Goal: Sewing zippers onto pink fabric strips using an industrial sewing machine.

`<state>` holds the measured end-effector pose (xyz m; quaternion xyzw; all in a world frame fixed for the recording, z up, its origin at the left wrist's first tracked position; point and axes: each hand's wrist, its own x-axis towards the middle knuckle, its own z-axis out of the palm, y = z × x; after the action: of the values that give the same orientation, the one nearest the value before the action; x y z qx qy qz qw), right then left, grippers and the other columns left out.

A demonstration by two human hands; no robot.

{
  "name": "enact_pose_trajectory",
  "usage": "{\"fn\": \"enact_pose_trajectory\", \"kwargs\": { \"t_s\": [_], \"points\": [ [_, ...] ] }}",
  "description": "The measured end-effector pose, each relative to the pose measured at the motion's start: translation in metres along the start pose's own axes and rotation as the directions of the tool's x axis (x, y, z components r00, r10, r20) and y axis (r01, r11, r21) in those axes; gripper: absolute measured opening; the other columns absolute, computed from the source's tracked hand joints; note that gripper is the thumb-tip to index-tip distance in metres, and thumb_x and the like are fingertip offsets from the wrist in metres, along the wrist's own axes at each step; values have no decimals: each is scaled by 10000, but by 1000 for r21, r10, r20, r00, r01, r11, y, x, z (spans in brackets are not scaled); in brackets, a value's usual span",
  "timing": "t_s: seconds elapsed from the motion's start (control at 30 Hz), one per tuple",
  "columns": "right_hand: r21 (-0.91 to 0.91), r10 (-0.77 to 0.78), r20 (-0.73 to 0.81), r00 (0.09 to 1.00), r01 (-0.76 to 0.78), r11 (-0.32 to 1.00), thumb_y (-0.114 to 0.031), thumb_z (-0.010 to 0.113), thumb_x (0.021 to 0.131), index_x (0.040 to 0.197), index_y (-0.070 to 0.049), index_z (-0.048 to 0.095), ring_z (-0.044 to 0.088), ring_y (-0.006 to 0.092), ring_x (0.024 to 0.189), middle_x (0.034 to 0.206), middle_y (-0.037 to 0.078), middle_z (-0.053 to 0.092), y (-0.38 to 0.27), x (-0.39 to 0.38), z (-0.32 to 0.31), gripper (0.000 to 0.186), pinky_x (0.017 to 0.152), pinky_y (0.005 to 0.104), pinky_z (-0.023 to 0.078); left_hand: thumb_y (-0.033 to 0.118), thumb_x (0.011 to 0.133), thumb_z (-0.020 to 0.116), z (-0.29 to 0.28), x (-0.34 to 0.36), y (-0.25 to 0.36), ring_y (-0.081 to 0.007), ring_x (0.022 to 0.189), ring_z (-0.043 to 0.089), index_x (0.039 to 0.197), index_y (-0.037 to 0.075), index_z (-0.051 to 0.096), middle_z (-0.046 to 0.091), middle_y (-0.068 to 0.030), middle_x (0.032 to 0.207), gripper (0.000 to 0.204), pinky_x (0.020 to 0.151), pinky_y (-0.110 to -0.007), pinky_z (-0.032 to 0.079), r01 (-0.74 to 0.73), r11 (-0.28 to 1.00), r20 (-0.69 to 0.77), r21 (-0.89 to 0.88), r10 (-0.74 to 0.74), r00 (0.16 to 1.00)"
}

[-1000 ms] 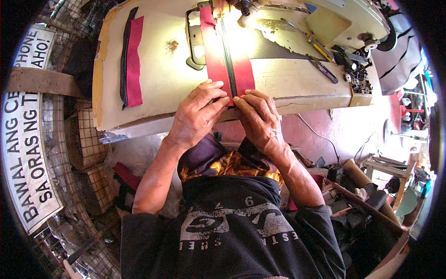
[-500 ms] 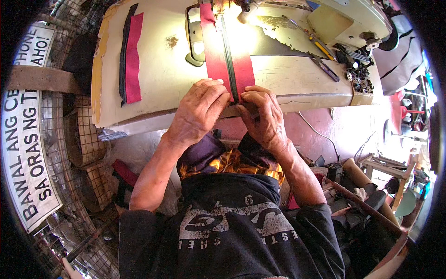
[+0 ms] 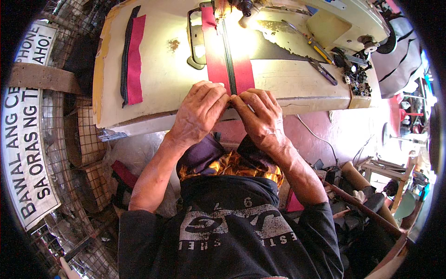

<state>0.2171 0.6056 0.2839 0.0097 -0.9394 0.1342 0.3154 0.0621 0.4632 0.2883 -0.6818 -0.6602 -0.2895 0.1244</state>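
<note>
Two red fabric strips joined by a black zipper [image 3: 227, 56] lie lengthwise on the sewing machine table [image 3: 158, 88], running from under the lit machine head [image 3: 245, 6] to the near edge. At that near end my left hand [image 3: 200, 107] pinches the left strip beside the zipper. My right hand [image 3: 261, 114] closes on the zipper's near end and the right strip, its thumb and index finger close to my left fingertips. Exactly what sits between the fingertips is hidden. Further left lies another red strip [image 3: 135, 60] with a black zipper tape along it.
Toward the right of the table lie a yellow-handled screwdriver [image 3: 320, 50] and a dark pair of snips [image 3: 324, 73]. Small metal machine parts [image 3: 357, 76] crowd the right end. A wire mesh with a white sign [image 3: 30, 153] stands at the left.
My right hand has shifted left and inward, bringing its thumb and index finger onto the zipper's end. My left hand stays nearly in place on the cloth.
</note>
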Motion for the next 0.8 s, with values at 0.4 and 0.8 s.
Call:
{"fn": "enact_pose_trajectory", "kwargs": {
  "t_s": [0.4,0.8],
  "points": [
    [-136,-152,90,984,163,977,-194,662,709,1186,47,633,616,265,1045,1082,109,606,-2,6,-6,536,884,396,523,279,936,685,-19,19,-33,-298,1145,598,1124,23,669,630,-135,1159,318,1036,-450,453,98,995,97,37,-101,990],
    [-104,-144,88,986,153,983,-156,647,733,1173,29,697,640,262,1043,1085,104,634,-1,6,-6,480,900,407,535,493,953,641,-11,29,-63,-349,1203,574,1306,28,614,605,-168,1298,585,1074,-458,432,99,979,153,180,-128,980]
  ]
}}
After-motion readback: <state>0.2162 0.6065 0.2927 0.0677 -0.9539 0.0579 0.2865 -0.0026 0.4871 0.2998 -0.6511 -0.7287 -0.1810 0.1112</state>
